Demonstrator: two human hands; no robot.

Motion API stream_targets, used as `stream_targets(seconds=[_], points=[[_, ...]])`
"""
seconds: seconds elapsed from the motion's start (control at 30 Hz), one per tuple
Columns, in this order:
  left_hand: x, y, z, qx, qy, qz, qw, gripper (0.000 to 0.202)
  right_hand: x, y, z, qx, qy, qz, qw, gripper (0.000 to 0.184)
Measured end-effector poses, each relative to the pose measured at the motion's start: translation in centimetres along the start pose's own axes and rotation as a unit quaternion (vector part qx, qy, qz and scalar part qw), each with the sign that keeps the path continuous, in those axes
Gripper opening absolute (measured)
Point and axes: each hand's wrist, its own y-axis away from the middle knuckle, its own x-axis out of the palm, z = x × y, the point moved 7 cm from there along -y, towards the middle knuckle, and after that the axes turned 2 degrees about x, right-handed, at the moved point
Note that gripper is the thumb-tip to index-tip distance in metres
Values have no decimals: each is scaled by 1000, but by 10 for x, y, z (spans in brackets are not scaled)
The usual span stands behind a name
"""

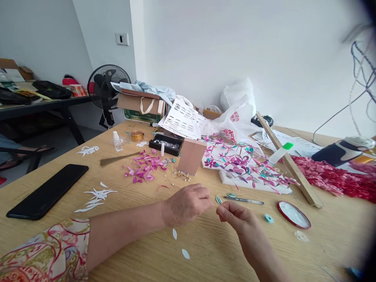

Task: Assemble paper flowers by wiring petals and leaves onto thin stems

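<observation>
My left hand (188,203) rests on the wooden table (205,250) with its fingers curled in a pinch. Facing it a short gap away, my right hand (235,215) is pinched too. Between them, just above the fingertips, lies a small teal leaf-shaped petal (218,199). What the fingers hold is too small to make out. Metal tweezers (245,200) lie just beyond my right hand. Two white petal cut-outs (180,243) lie on the table under my left wrist.
A black phone (48,190) lies at the left beside white paper cut-outs (96,196). Pink petals (143,168), a wooden block (190,156), a white board of pink and teal flowers (246,164), a red-rimmed lid (293,214) and a wooden stick (289,162) lie behind. A fan (107,90) stands at the back.
</observation>
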Motion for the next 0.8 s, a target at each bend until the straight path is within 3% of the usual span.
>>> stream_targets(seconds=[0.07,0.1,0.17,0.23,0.3,0.37,0.47,0.6,0.7,0.8], points=[[-1,-1,14,-86,89,-28,992,20,-3,0,1,-15,-21,-10,1000,29],[0,1,24,-151,162,-42,974,15,-7,0,5,-43,-11,-35,998,25],[10,7,41,-283,332,-56,898,8,-20,6,19,-134,51,-108,984,24],[22,13,47,-361,487,-46,794,11,-24,16,37,-248,145,-160,944,26],[30,16,44,-383,592,-27,709,18,-20,25,49,-333,219,-160,903,24],[34,18,40,-389,642,-6,660,21,-14,29,54,-373,255,-146,880,24],[37,20,37,-403,663,15,630,20,-13,32,55,-384,272,-147,870,23],[39,21,36,-404,670,26,622,19,-13,33,56,-391,270,-132,870,20],[39,21,37,-405,662,23,630,19,-15,32,57,-387,267,-129,873,20],[37,20,39,-400,640,12,656,20,-14,32,58,-390,271,-130,870,20]])
